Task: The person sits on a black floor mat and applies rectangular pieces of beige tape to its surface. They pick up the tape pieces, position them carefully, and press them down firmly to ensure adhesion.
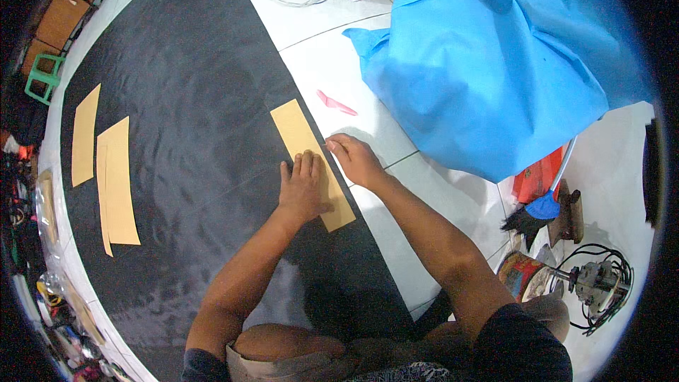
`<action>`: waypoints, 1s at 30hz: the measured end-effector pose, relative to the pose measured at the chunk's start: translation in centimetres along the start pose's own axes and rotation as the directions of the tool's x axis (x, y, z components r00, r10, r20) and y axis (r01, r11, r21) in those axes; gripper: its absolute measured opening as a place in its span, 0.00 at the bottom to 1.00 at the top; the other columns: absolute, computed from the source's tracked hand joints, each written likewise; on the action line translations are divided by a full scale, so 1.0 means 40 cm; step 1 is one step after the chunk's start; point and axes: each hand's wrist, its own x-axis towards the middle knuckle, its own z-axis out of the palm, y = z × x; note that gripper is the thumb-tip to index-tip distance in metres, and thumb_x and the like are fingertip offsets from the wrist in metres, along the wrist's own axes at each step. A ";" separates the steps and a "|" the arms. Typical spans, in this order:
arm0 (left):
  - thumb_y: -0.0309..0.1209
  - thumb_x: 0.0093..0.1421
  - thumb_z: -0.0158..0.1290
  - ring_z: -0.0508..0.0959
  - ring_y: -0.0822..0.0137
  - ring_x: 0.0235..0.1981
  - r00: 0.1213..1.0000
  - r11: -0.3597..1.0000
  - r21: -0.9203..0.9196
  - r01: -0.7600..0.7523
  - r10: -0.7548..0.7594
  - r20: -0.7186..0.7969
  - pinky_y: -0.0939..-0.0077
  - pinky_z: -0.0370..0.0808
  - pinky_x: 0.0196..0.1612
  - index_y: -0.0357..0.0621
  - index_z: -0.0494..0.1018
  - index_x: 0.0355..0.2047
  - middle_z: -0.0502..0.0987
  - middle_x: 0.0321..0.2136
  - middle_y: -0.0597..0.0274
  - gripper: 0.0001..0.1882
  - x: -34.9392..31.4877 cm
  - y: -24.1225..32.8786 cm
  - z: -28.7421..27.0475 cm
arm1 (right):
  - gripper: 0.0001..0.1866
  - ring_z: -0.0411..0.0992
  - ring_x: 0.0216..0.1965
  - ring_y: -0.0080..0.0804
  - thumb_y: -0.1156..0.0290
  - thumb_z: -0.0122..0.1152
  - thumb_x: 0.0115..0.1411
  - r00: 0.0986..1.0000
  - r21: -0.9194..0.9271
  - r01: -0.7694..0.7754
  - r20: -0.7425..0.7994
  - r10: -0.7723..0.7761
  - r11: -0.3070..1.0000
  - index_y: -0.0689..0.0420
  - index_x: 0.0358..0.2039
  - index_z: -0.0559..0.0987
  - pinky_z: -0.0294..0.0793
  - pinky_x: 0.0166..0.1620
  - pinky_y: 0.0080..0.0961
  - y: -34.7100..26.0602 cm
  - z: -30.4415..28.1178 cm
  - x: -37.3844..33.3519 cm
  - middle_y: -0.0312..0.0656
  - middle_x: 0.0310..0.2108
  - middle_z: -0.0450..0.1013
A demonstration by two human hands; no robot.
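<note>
Here, the scene is set out from near to far.
Left hand: laid flat, fingers together and outstretched, pressed down on the tan paper strip; nothing is grasped, so the grip is open.
Right hand: set at about 2 o'clock from the left hand, fingertips curled onto the strip's right edge; whether a small marking tool is pinched there cannot be told.
Tan paper strip: lying flat along the right edge of the black fabric sheet, running from 11 to 5 o'clock. It is judged to be light, thin and easily slid or creased, so it is best pinned by a flat palm and lifted at a free corner.
Black fabric sheet: spread over the white tiled floor; judged soft and liable to ruck when dragged.
Open room: broad bare black cloth is offered at 9 to 11 o'clock.
Other strips: lying well apart at 9 o'clock.
Pink scrap: lying on the tile at 1 o'clock, near.
Blue cloth heap: crowding the 2 o'clock side.
</note>
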 end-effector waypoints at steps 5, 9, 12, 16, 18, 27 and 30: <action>0.56 0.40 0.74 0.55 0.47 0.72 1.000 1.000 0.005 0.004 -0.004 0.017 0.34 0.56 0.69 0.36 0.52 0.70 0.55 0.69 0.47 0.65 0.004 0.004 -0.011 | 0.12 0.78 0.46 0.52 0.68 0.54 0.68 0.991 -0.067 0.131 -0.010 -0.132 0.989 0.62 0.44 0.81 0.76 0.51 0.41 0.030 0.012 0.034 0.52 0.42 0.79; 0.56 0.40 0.74 0.54 0.48 0.73 0.999 0.999 0.028 0.022 -0.023 0.031 0.33 0.56 0.68 0.38 0.52 0.70 0.54 0.70 0.48 0.65 -0.001 0.002 -0.007 | 0.13 0.77 0.49 0.47 0.67 0.56 0.69 0.994 -0.139 0.100 0.058 -0.092 0.985 0.63 0.46 0.81 0.75 0.54 0.37 0.010 0.017 0.036 0.50 0.46 0.79; 0.56 0.41 0.73 0.54 0.49 0.73 0.999 0.998 0.052 0.020 -0.022 0.033 0.33 0.57 0.68 0.39 0.53 0.70 0.54 0.70 0.49 0.64 0.002 0.010 -0.014 | 0.13 0.77 0.48 0.49 0.68 0.55 0.69 0.987 -0.168 0.156 0.050 -0.150 0.973 0.62 0.45 0.81 0.76 0.54 0.39 0.018 0.019 0.041 0.50 0.45 0.79; 0.57 0.42 0.72 0.54 0.51 0.73 0.998 0.995 0.094 0.034 -0.038 0.050 0.34 0.57 0.68 0.39 0.53 0.70 0.54 0.70 0.50 0.63 0.012 0.014 -0.013 | 0.10 0.76 0.48 0.48 0.70 0.56 0.65 0.948 -0.309 0.311 0.166 -0.271 0.899 0.59 0.44 0.80 0.76 0.53 0.41 0.030 0.014 0.038 0.48 0.44 0.78; 0.58 0.42 0.72 0.53 0.51 0.73 0.997 0.994 0.104 0.043 -0.050 0.066 0.34 0.56 0.68 0.39 0.52 0.71 0.53 0.71 0.51 0.64 0.016 0.015 -0.006 | 0.10 0.75 0.48 0.47 0.71 0.57 0.63 0.883 -0.330 0.457 0.280 -0.377 0.826 0.58 0.43 0.79 0.76 0.52 0.41 0.035 0.000 0.021 0.46 0.43 0.77; 0.57 0.43 0.72 0.52 0.51 0.74 0.982 0.991 0.109 0.078 -0.095 0.162 0.33 0.54 0.69 0.40 0.49 0.72 0.53 0.71 0.53 0.65 0.021 0.029 -0.025 | 0.07 0.73 0.40 0.51 0.69 0.55 0.65 0.776 -0.311 0.488 0.582 -0.242 0.816 0.58 0.40 0.77 0.74 0.44 0.44 0.017 -0.079 -0.209 0.47 0.35 0.73; 0.57 0.43 0.72 0.52 0.50 0.74 0.981 0.993 0.090 0.074 -0.089 0.173 0.34 0.54 0.69 0.40 0.50 0.71 0.52 0.71 0.52 0.64 0.023 0.029 -0.033 | 0.08 0.73 0.42 0.51 0.69 0.54 0.67 0.793 -0.265 0.463 0.551 -0.261 0.846 0.58 0.41 0.77 0.74 0.45 0.43 0.004 -0.081 -0.197 0.47 0.36 0.73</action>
